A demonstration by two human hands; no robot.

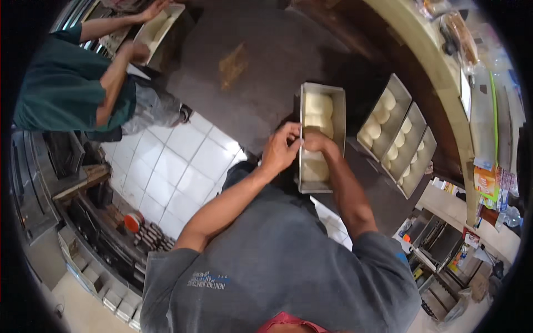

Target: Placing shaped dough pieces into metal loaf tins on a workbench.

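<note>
A long metal loaf pan [322,90] lies lengthwise ahead of me at the dark table's edge, holding pale dough pieces [318,104]. My left hand [282,142] is at the pan's left side, its fingers curved onto the rim. My right hand [315,141] is down inside the pan, fingers curled against the dough; what, if anything, they hold is hidden.
Three pans [411,110] with dough balls sit on the table [205,77] at right. A co-worker in a green shirt [66,89] handles another pan [161,30] at upper left. A shelf edge [422,44] curves along the right. Tiled floor [177,161] shows below the table.
</note>
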